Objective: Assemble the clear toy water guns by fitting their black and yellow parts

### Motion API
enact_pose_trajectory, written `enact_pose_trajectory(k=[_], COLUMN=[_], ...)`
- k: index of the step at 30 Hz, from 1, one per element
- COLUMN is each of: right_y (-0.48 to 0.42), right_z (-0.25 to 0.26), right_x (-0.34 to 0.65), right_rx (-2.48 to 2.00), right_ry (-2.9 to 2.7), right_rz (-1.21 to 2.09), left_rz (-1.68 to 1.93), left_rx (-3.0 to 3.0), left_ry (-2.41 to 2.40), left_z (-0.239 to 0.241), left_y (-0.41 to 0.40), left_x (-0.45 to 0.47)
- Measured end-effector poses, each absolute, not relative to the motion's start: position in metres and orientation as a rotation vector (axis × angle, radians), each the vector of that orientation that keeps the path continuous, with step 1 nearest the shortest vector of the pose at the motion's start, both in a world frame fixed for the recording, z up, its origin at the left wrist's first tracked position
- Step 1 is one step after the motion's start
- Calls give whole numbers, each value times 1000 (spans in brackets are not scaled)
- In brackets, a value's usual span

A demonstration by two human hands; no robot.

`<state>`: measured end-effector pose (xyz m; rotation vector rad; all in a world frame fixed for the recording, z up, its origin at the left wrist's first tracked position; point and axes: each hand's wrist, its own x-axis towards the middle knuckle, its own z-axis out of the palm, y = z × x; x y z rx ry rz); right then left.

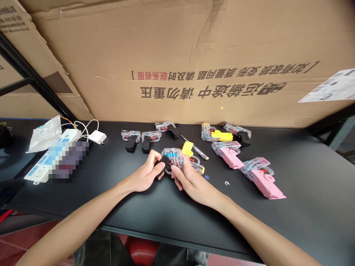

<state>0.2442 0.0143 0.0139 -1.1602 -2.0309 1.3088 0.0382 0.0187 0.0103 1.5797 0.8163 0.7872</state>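
My left hand (146, 173) and my right hand (191, 181) meet at the middle of the black table (305, 192). Together they grip a small toy gun (170, 159) with a clear body and a black grip. The left fingers pinch the black grip; the right fingers close on the clear body. Right behind it lie a yellow-gripped toy gun (188, 148) and a screwdriver (198, 149). What the right palm covers is hidden.
Several more clear toy guns lie around: black-gripped ones (131, 140) at the back left, a yellow one (219, 135), two pink ones (264, 177) on the right. A white power strip (39, 168), charger (97, 136) and bag (44, 133) sit left. A big cardboard box (177, 55) stands behind.
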Motion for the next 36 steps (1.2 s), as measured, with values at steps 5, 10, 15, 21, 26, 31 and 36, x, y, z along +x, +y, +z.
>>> enact_pose_trajectory(k=[5,10,15,21,26,31,36], right_y=[14,14,16,18,18,18,22], right_z=[13,12,13,9,7,9,12], right_x=[245,247,248,251,252,250,250], right_rx=[-1137,-1138,-1135,-1057,-1061,-1056,-1039], right_ry=[-2027,-2052,-2061,-2033,-2052,-1984,-1809], right_rz=[1280,1282,1315,1360,1288,1355,1568], left_rz=[808,820,837,864,855,851,865], left_rx=[1553,1527,1475,1385,1517,1547,1537], left_ry=[839,851,848,776,806,842,1013], left_z=[9,7,4,8,12,12,16], left_y=[17,16,15,18,23,22,28], left_x=[41,43,45,43,39,40,36])
